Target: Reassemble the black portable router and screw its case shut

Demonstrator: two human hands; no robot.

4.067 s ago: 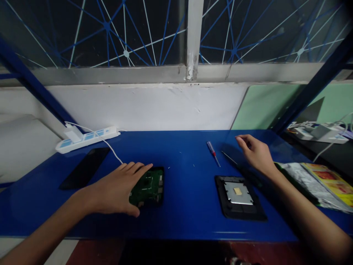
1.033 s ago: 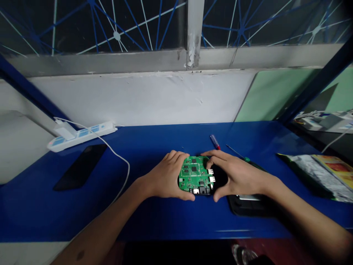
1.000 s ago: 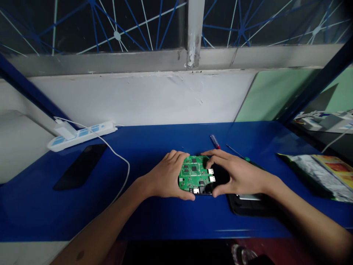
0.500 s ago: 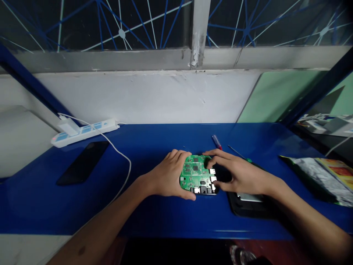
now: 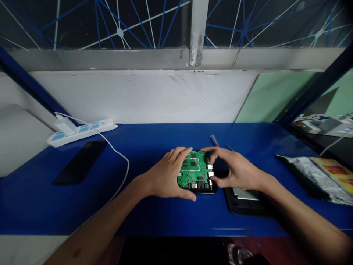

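Observation:
A green circuit board (image 5: pixel 194 168) with chips and silvery ports along its near and right edges is between my hands. Under it, the black casing (image 5: pixel 213 189) shows as a dark rim at the near right corner. My left hand (image 5: pixel 165 173) wraps round the left side, thumb along the front edge and fingers at the back. With thumb and fingers, my right hand (image 5: pixel 237 168) pinches the board's right side by the ports. Partly under my right forearm lies a black cover (image 5: pixel 242 209) with a metal plate (image 5: pixel 246 194).
Behind my right hand lies a screwdriver (image 5: pixel 213 140) with a clear handle. A black phone-like slab (image 5: pixel 79 162), a white cable (image 5: pixel 127 171) and a power strip (image 5: pixel 82 131) are on the left. A shiny packet (image 5: pixel 325 178) rests at the right of the blue table (image 5: pixel 154 221).
The board's right side sits slightly higher, and more of the black casing shows beneath its near right corner. Both hands keep their places on it. The whole view has shifted slightly.

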